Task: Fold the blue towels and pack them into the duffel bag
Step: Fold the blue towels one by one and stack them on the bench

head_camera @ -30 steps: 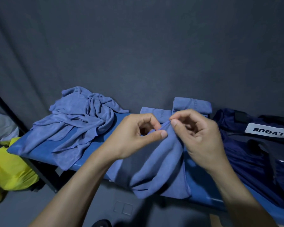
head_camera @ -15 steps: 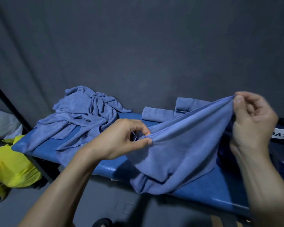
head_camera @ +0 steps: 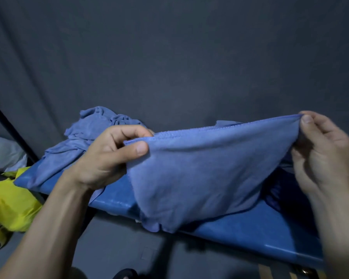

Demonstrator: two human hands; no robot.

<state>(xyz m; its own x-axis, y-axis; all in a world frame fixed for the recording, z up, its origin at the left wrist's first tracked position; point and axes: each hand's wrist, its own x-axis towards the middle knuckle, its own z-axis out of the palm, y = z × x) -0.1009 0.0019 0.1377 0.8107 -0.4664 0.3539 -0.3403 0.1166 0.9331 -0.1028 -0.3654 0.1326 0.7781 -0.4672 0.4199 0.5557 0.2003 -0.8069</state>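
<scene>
Your hands pulled apart since earlier frame: left hand (head_camera: 109, 158) and right hand (head_camera: 322, 150) each pinch corner of blue towel (head_camera: 206, 168), hem now taut; ready for first fold

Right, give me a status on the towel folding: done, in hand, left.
Done: nothing clearly shows; a towel edge peeks behind the held one, too hidden to call folded.
In hand: the left hand and right hand pinch one blue towel by its top hem, stretched above the blue table.
Left: the crumpled towel pile is unfolded; the duffel bag is barely visible.
</scene>
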